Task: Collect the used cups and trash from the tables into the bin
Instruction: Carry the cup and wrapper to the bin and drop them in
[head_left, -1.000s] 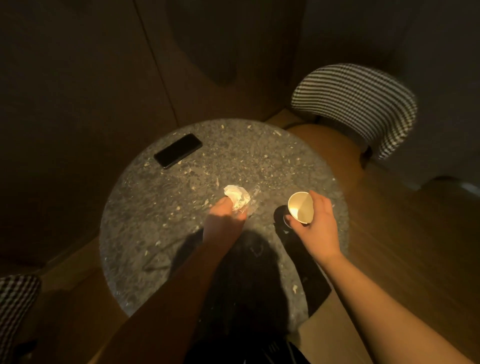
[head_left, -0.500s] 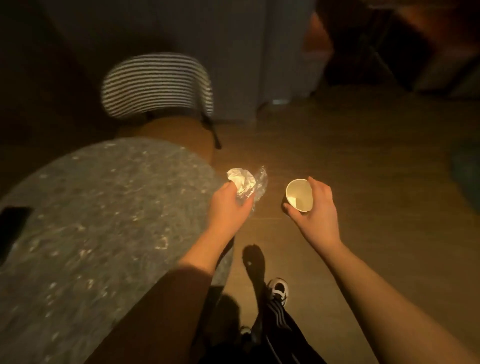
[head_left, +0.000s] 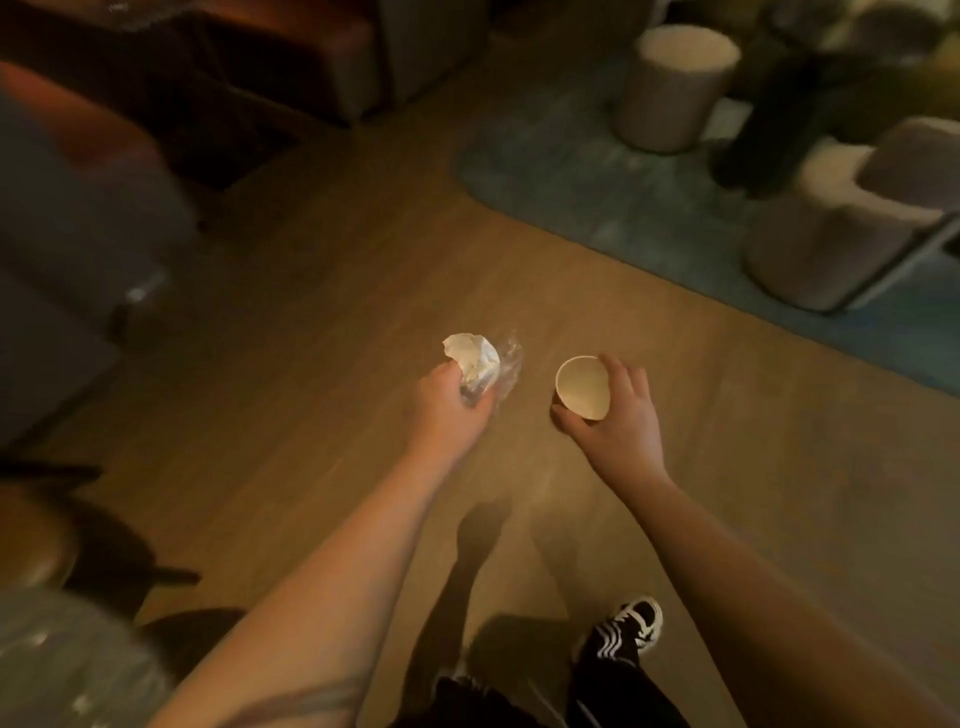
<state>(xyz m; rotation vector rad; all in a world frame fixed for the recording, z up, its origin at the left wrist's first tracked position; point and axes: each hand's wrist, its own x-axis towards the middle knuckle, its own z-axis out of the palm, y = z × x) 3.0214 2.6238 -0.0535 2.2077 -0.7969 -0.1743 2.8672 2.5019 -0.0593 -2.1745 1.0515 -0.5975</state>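
My left hand (head_left: 447, 410) grips a crumpled white napkin (head_left: 475, 358) together with a scrap of clear plastic wrap (head_left: 509, 371), held out over the wooden floor. My right hand (head_left: 618, 426) holds a small white paper cup (head_left: 582, 387) by its side, its mouth turned up toward me and its inside looking empty. Both hands are at about the same height, a short gap apart. No bin is in view.
The grey speckled table's edge (head_left: 57, 670) shows at the bottom left, beside a brown chair seat (head_left: 31, 540). A blue-grey rug (head_left: 623, 192) with round pale stools (head_left: 670, 88) (head_left: 831, 223) lies ahead right. Dark sofas (head_left: 78, 197) stand at the left. My shoe (head_left: 634, 623) is on the floor.
The view has swung right, away from the table and striped chair, onto open floor with a rug and stools. Both hands keep their holds on the napkin and cup.
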